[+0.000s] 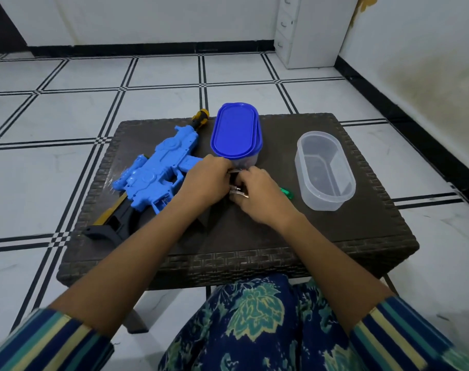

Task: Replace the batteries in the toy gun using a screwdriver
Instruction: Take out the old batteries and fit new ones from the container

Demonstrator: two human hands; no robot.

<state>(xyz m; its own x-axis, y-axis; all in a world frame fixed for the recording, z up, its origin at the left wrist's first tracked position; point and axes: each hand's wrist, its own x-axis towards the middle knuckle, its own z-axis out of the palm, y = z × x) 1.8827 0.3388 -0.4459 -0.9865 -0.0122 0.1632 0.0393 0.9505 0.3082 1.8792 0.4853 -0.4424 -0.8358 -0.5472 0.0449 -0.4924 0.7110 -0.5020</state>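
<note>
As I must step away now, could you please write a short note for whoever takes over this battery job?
Left hand and right hand: together pinching small dark pieces, likely batteries, over the table.
Toy gun: lying at the table's left, not held.
Lidded tub behind the hands, open tub at right, green tool beside right hand.
Done: unclear whether the gun's cover is off.
Left: fit batteries, screw cover shut.
</note>
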